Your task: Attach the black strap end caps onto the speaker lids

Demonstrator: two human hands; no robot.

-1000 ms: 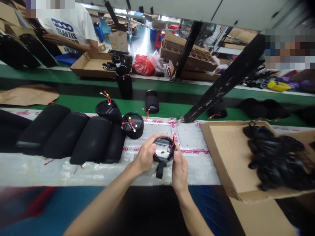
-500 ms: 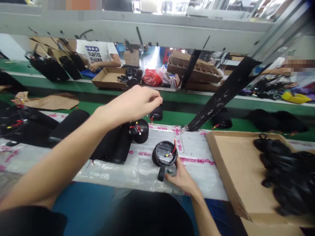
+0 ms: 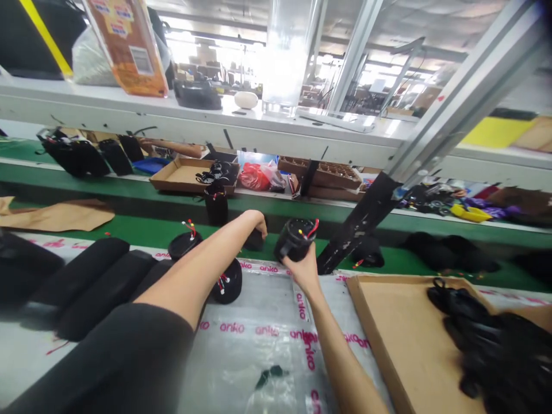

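My right hand (image 3: pixel 301 267) is closed round a black round speaker shell (image 3: pixel 295 238) with red and yellow wires sticking out of its top, held out over the edge of the green conveyor belt (image 3: pixel 142 231). My left hand (image 3: pixel 255 221) reaches further out and is closed on a black cylinder (image 3: pixel 254 240) standing on the belt. A small black strap piece (image 3: pixel 268 376) lies on the plastic-covered bench (image 3: pixel 254 345) near me. Two more open shells with wires, one (image 3: pixel 184 244) and another (image 3: pixel 227 287), sit by my left forearm.
Several black fabric-covered speaker bodies (image 3: pixel 81 282) lie at the left. A cardboard tray (image 3: pixel 401 339) with black straps (image 3: pixel 487 339) stands at the right. A black slanted post (image 3: pixel 357 221) rises just right of my hands. Across the belt are boxes (image 3: pixel 185 175) and another person's arm (image 3: pixel 172 148).
My right hand has lifted the wired shell off the bench and carried it out to the belt. My left hand has dropped onto the black cylinder there. The strap piece stays on the bench.
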